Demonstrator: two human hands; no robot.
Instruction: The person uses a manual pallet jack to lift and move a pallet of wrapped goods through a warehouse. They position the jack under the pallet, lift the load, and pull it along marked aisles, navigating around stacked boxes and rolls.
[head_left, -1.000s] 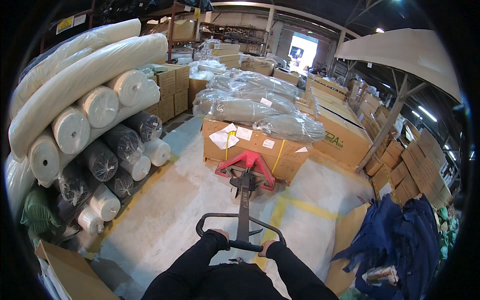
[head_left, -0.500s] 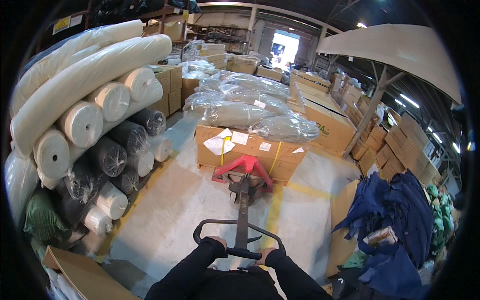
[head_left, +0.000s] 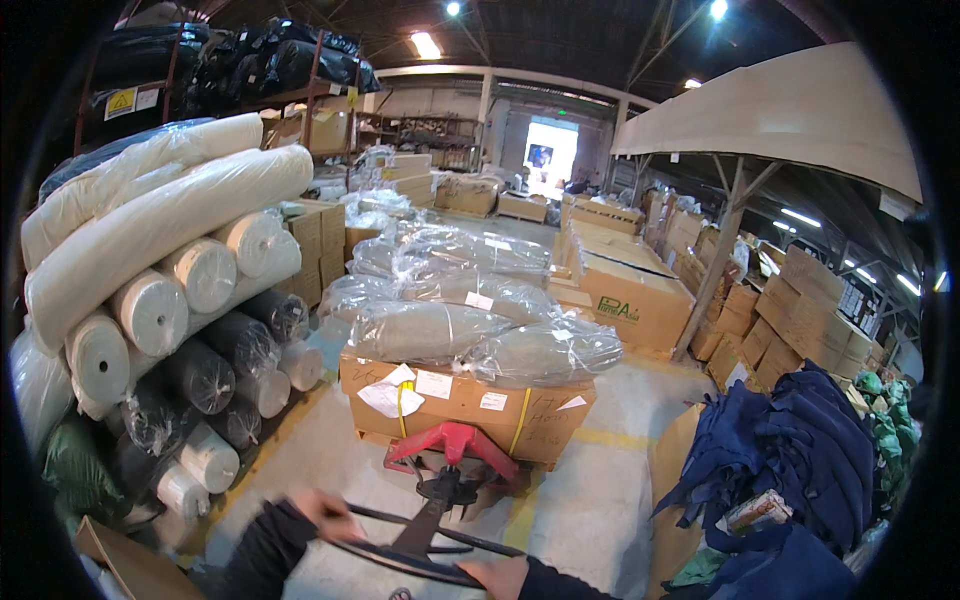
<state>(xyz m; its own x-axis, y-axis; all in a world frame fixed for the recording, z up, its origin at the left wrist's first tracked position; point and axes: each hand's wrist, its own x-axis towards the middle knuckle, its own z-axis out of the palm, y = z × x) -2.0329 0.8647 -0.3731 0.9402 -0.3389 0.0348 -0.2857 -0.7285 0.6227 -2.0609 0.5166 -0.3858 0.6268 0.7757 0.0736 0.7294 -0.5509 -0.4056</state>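
A red pallet jack (head_left: 452, 440) with a black loop handle (head_left: 440, 567) stands before me, its forks under a load. My left hand (head_left: 327, 517), blurred, is closed around the left end of the handle. Lower down, my right hand (head_left: 497, 574) grips the near bar on its right side. The load is a large cardboard box (head_left: 462, 405) with yellow straps and paper sheets on its front. Grey rolls in clear plastic (head_left: 430, 332) lie across the top of it. The box rests on a pallet (head_left: 375, 437), mostly hidden.
Stacked fabric rolls (head_left: 165, 310) line the left side. At right, dark blue cloth (head_left: 775, 460) spills from an open carton. Large cartons (head_left: 625, 300) stand beyond the load, near a post (head_left: 715, 255). Yellow lines (head_left: 610, 438) mark the floor; a bright doorway (head_left: 552, 155) is far ahead.
The handle has swung left and lower in view, and my hands have moved with it. My left hand has shifted to the handle's left end. The view has tilted up; the load appears lower.
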